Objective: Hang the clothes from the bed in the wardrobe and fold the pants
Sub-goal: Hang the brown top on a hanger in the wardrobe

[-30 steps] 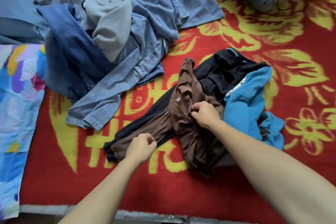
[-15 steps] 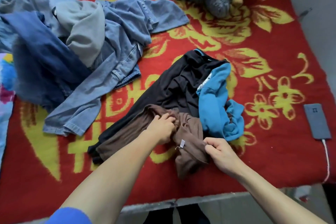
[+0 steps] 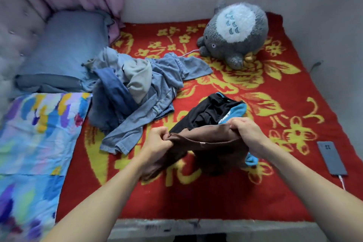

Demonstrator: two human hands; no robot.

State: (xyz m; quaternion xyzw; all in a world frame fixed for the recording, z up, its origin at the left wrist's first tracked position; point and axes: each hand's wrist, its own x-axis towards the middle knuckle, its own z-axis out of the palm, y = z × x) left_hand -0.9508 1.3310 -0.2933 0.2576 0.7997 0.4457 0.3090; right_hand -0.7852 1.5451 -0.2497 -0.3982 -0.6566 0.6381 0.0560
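Observation:
I hold a brown garment (image 3: 216, 149) up over the red and yellow blanket (image 3: 245, 198) of the bed. My left hand (image 3: 157, 141) pinches its upper edge at the left, and my right hand (image 3: 245, 131) grips the same edge at the right, so the edge is stretched between them. A small white tag shows on that edge. Behind it lies a black garment (image 3: 208, 114) with a bright blue one (image 3: 238, 110) partly hidden beside it. A heap of blue denim and grey clothes (image 3: 137, 88) lies farther left.
A grey plush toy (image 3: 233, 35) sits at the back by the wall. A dark phone (image 3: 332, 160) on a charging cable lies at the right edge. A blue pillow (image 3: 64, 49) and a colourful quilt (image 3: 33, 143) fill the left side. The bed's front edge (image 3: 196, 228) is near me.
The brown garment has been lifted off the blanket and its upper edge spread between both hands. My head has pulled back, so the whole bed and the wall now show.

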